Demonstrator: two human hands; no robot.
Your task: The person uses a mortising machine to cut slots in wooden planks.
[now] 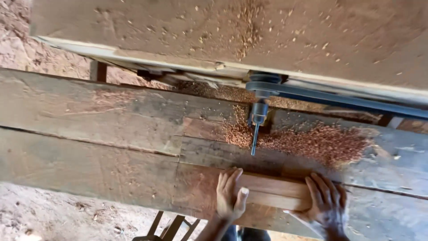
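A broad, weathered grey-brown plank workbench (89, 134) runs across the view from nine o'clock to three o'clock, its boards cracked and stained reddish. Above it, at twelve o'clock, a wide pale wooden machine top (223, 31) carries scattered chips. A dark rubber drive belt (347, 101) stretches from the centre out to three o'clock, looping round a pulley. At about four o'clock from that pulley lies a heap of reddish-brown sawdust (321, 143) spread over the bench boards.

Lower, at six o'clock, sits the short, squared block of reddish-tan wood (272, 192), smooth-faced, with a pale lengthwise line along its top and a clean, lighter edge; it lies flat on the bench's near edge. The right hand (327, 203) clamps over the block's three-o'clock end, fingers spread across the top. The left hand (229, 194) presses flat on its nine-o'clock end, thumb hooked along the near side. Just apart from the block, at twelve o'clock from it, a slim metal drill bit in a dark chuck (256, 127) points toward it.
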